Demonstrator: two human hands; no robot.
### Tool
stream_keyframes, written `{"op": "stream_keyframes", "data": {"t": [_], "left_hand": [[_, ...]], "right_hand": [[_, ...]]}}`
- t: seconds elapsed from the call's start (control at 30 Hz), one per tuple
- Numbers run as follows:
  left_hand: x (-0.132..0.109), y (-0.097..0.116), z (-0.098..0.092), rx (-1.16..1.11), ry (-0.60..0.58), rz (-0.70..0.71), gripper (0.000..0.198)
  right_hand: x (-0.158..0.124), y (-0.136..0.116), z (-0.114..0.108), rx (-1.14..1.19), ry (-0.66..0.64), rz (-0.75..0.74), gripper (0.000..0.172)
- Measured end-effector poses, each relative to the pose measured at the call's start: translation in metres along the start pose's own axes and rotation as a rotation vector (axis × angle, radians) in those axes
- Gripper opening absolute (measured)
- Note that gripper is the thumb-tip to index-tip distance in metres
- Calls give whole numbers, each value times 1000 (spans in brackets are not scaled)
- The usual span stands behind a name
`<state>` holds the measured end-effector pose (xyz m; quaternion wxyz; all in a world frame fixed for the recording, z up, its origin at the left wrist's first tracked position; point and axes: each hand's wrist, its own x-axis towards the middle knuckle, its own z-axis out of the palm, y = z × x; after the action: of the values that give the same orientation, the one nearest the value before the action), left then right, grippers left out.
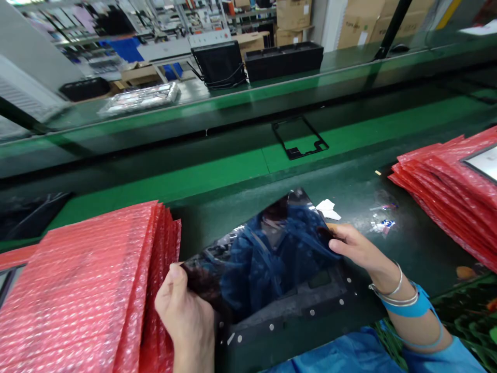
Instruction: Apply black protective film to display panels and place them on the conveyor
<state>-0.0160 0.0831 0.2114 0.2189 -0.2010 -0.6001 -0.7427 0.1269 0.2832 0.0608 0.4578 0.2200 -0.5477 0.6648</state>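
A glossy black screen panel (267,259) is tilted up in front of me, its surface mirroring a figure in blue. My left hand (186,311) is closed on its left corner, thumb on top. At the right edge my right hand (351,246) pinches it between thumb and fingers. Beneath the panel lies a dark frame (291,318) with several round silver spots along its near side; most of it is hidden. Whether panel and frame touch, I cannot tell. Small white paper pieces (328,209) lie just beyond my right hand.
Red bubble-wrap sleeves (85,280) are stacked at the left, and another red stack (450,186) stands at the right. A thin black frame (300,137) rests on the green belt (229,168). Clear film scraps (382,224) lie on the bench. Black trays (283,59) occupy the back shelf.
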Motion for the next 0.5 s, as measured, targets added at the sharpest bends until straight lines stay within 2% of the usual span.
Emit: {"op": "stream_keyframes", "data": {"t": [0.1,0.2,0.37,0.5], "left_hand": [[-15,6,-8,59,-68,-86,65],[-25,10,-12,118,-92,-156,67],[-28,15,-12,144,-79,-147,67],[-29,16,-16,135,-74,-131,66]], "right_hand": [[4,-13,6,-44,111,-119,66],[7,-23,16,-33,183,-106,59],[4,-27,23,-168,351,-94,56],[3,-24,22,-205,362,-114,51]]}}
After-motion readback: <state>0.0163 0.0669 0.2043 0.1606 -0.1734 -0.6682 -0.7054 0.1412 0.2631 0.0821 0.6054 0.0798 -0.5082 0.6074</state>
